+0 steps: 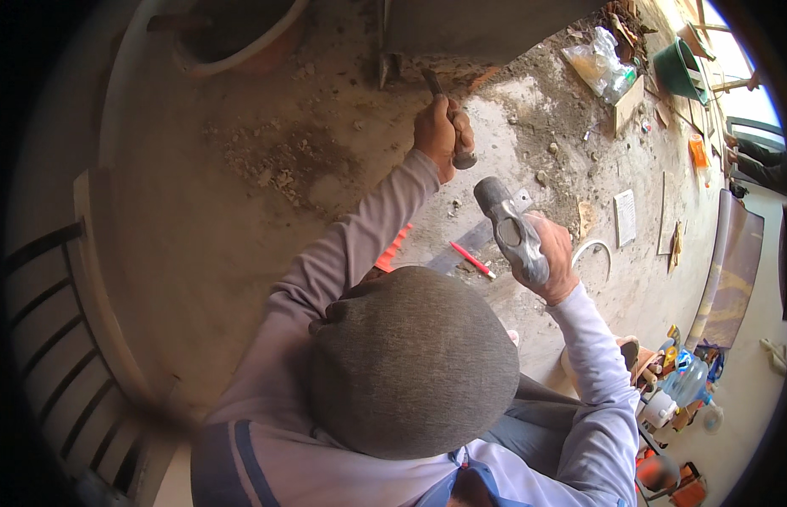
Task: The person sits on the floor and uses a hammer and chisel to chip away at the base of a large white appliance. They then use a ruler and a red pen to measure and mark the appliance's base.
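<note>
My left hand (437,135) is closed around a metal chisel (432,82), with its tip at the broken lower edge of a grey concrete face (470,34). The chisel's round struck end (465,160) sticks out on the near side of the fist. To the right and nearer, my right hand (556,253) grips a club hammer (522,237), its handle mostly hidden. The hammer's face is a short gap away from the chisel's end. Between my arms, on the floor, lie a red pen (472,258) and a flat grey strip (451,258).
Rubble (279,165) is scattered at left, below a large round tub (241,63). A plastic bag (598,63), a green bucket (679,69) and a paper sheet (624,216) lie at right. Slatted metal railing (51,296) stands at far left. A grey cap (415,363) fills the lower middle.
</note>
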### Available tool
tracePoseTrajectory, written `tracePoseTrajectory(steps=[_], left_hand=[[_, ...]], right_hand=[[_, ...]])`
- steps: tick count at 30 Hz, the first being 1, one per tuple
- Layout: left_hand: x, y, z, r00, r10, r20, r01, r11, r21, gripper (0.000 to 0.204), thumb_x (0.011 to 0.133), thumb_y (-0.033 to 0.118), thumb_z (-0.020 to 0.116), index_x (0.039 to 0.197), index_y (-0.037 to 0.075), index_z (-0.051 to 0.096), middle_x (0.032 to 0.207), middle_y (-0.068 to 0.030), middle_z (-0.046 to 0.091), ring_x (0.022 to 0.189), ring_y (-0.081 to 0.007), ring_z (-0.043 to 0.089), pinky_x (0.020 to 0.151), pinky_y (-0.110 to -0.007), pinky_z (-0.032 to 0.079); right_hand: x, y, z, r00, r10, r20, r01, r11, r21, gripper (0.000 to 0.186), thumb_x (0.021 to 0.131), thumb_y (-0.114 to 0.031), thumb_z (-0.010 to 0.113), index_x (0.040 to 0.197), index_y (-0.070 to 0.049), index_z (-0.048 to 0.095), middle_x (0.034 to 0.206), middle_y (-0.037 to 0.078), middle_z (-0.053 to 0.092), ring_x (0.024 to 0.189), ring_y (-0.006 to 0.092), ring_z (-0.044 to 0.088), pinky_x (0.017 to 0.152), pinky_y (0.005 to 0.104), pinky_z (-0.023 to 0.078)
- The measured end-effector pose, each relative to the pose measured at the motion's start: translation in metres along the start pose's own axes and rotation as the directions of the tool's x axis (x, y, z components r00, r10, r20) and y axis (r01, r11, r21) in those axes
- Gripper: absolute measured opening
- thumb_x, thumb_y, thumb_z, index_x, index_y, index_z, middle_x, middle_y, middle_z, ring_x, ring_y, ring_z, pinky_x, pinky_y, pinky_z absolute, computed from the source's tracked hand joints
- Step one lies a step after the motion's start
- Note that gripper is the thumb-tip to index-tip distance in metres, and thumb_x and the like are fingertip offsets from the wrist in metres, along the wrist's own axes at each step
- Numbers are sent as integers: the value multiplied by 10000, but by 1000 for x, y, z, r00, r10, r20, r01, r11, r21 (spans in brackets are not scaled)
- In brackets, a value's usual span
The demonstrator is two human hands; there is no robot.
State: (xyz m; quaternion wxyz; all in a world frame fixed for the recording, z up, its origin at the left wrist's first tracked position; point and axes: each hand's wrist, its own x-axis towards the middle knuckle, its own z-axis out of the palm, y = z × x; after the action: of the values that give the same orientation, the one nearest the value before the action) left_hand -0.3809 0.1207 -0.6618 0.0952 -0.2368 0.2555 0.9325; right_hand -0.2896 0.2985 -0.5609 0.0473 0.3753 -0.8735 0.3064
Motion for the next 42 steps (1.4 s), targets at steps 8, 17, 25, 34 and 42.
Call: tracePoseTrajectory(steps=[8,17,25,34,42], left_hand=[[10,2,2,998,-46,-34,44,998,-47,193,953,278,396,865,110,429,587,3,403,449,-126,392,415,-289,343],[18,-2,8,996,-30,-85,28,999,-32,189,938,247,398,814,107,429,590,-7,419,454,-143,405,423,-301,358],[14,1,4,996,-51,-69,48,998,-43,212,965,280,389,838,119,441,589,15,399,457,-123,396,421,-284,349],[-7,-25,27,989,-131,65,130,991,14,186,950,276,403,912,99,443,640,10,418,462,-105,408,403,-247,350],[0,-32,39,994,-99,43,88,976,199,184,954,299,409,921,119,426,654,0,450,451,-121,439,395,-263,381]], right_hand=[[13,1,18,999,34,40,-32,999,-35,377,701,-155,719,1003,-13,546,759,133,573,651,303,596,554,383,466],[-1,4,23,985,173,16,-174,982,75,377,705,-71,708,1028,47,553,820,183,614,664,345,606,597,393,483],[15,-5,17,937,340,78,-349,899,266,287,720,-62,663,985,-13,563,749,174,587,685,355,612,604,380,480],[7,5,-25,960,271,71,-279,948,153,276,769,-58,684,1018,9,586,765,154,609,645,304,626,588,342,481],[-4,5,-5,728,658,-194,-398,635,662,205,954,-155,521,1083,2,551,684,2,518,521,64,455,444,220,374]])
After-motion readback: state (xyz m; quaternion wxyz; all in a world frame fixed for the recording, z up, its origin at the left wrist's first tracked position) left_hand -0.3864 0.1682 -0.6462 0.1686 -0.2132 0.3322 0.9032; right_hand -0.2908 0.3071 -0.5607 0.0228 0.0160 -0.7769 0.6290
